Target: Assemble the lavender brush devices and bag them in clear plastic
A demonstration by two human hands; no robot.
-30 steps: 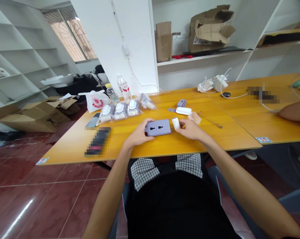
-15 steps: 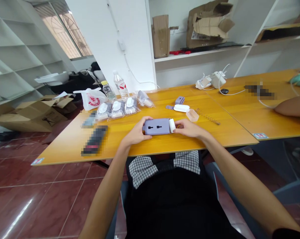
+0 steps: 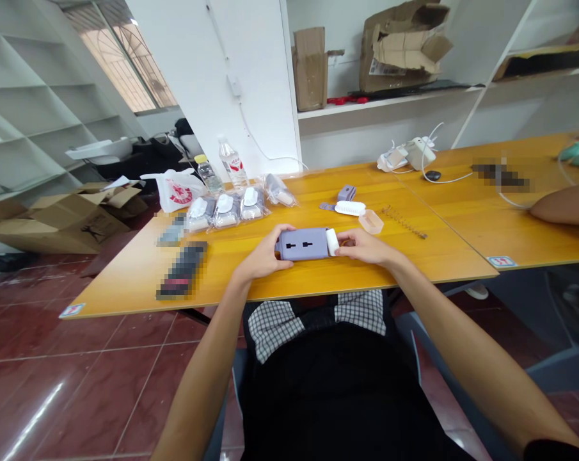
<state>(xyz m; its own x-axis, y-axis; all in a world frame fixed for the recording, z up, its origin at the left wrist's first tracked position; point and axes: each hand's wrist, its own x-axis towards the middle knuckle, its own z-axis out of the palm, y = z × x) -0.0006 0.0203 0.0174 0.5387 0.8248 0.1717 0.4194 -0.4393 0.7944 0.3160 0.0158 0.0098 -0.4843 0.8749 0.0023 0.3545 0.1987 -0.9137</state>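
A flat purple block (image 3: 302,244) with two dark slots on top lies on the wooden table (image 3: 318,282) in front of me. My left hand (image 3: 261,255) grips its left end, fingers curled round it. My right hand (image 3: 366,246) pinches a small white cap (image 3: 332,241) and holds it against the block's right end. Just beyond lie a white brush-like piece (image 3: 350,208), a small purple part (image 3: 347,193), a clear peach tray (image 3: 370,221) and a thin metal spring (image 3: 407,221).
Several bagged white items (image 3: 226,210), two water bottles (image 3: 231,163) and a white plastic bag (image 3: 174,190) sit at the table's far left. White chargers with cables (image 3: 411,157) lie at the back. Another person's forearm (image 3: 562,208) rests at the right.
My right hand brought the white cap leftwards until it met the purple block's right end. The view shifted slightly; my left hand kept its grip.
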